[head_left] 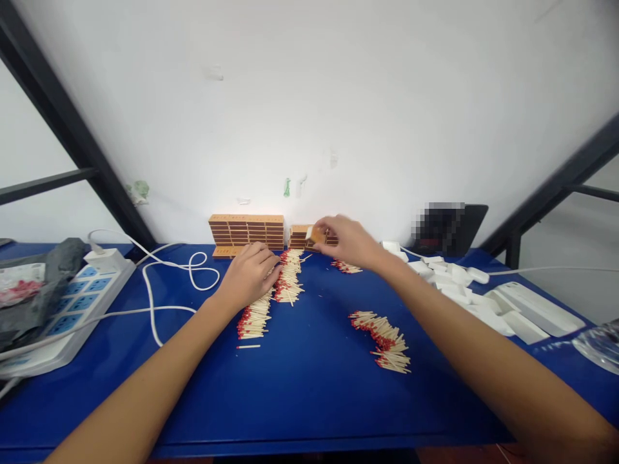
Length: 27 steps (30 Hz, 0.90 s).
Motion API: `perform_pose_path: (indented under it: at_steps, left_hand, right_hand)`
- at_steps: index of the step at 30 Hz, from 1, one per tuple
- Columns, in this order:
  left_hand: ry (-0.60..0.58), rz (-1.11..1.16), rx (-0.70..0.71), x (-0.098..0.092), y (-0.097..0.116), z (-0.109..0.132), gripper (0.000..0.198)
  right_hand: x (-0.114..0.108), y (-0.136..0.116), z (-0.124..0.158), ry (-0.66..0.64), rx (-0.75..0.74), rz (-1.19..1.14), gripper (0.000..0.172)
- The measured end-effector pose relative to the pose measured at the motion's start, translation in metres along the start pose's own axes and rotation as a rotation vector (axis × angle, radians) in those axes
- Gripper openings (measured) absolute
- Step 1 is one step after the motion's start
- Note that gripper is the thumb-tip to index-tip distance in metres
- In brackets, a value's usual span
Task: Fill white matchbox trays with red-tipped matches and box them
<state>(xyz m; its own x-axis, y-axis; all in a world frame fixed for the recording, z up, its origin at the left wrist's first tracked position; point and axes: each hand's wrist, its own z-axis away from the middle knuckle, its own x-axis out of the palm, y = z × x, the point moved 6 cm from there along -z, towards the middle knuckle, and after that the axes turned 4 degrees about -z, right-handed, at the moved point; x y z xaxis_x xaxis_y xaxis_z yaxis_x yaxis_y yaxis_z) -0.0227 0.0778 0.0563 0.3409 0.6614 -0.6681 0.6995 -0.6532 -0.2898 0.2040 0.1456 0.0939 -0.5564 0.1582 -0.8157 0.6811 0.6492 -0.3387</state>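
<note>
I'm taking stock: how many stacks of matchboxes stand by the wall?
2: a taller stack beyond the left hand and, right of it, a lower stack partly hidden behind the right hand. More may be hidden.

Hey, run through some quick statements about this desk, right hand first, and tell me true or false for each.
1. The right hand holds a small orange-and-white box. True.
2. The matches have green heads. False: the heads are red.
3. The tabletop is blue. True.
4. The left hand rests on the power strip. False: it is by the matches, and the strip lies further left.
5. Loose white pieces lie on the table's right side. True.
</note>
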Motion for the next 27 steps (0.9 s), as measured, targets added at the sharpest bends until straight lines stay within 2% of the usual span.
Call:
perform_pose_path:
  at_steps: [3, 4, 6, 8, 10, 14, 17, 20, 23, 27]
  left_hand:
    - [-0.007, 0.003, -0.002, 0.001, 0.0, 0.0, 0.017]
    - [-0.009, 0.003, -0.003, 0.001, 0.0, 0.0, 0.017]
    - [-0.015, 0.006, -0.005, 0.001, 0.0, -0.001, 0.017]
    - [-0.023, 0.011, -0.003, 0.001, 0.002, -0.001, 0.017]
    - [-0.03, 0.016, 0.001, 0.002, 0.003, -0.001, 0.017]
    - [-0.037, 0.014, -0.002, 0.001, 0.002, -0.001, 0.018]
    - [-0.043, 0.011, -0.005, 0.0, 0.001, -0.001, 0.018]
    - [-0.051, 0.013, -0.001, 0.0, 0.002, -0.001, 0.018]
    - [-0.058, 0.015, -0.001, 0.0, 0.003, -0.001, 0.018]
    - [-0.059, 0.016, -0.001, 0.0, 0.003, -0.002, 0.018]
  right_hand:
    - [-0.053, 0.031, -0.005, 0.127, 0.071, 0.124, 0.028]
    - [-0.065, 0.041, -0.005, 0.143, 0.107, 0.161, 0.029]
    - [-0.075, 0.054, -0.008, 0.123, 0.141, 0.167, 0.028]
    - [-0.066, 0.053, -0.014, 0.073, 0.114, 0.142, 0.028]
    - [-0.046, 0.042, -0.023, 0.016, 0.047, 0.154, 0.027]
    - [0.0, 0.021, -0.044, -0.074, -0.066, 0.399, 0.026]
    - [0.015, 0.021, -0.051, -0.093, -0.075, 0.479, 0.017]
    - [0.014, 0.026, -0.047, -0.075, -0.072, 0.488, 0.013]
    - [0.003, 0.032, -0.037, -0.022, -0.04, 0.478, 0.014]
    - [-0.016, 0.04, -0.024, 0.122, 0.129, 0.523, 0.032]
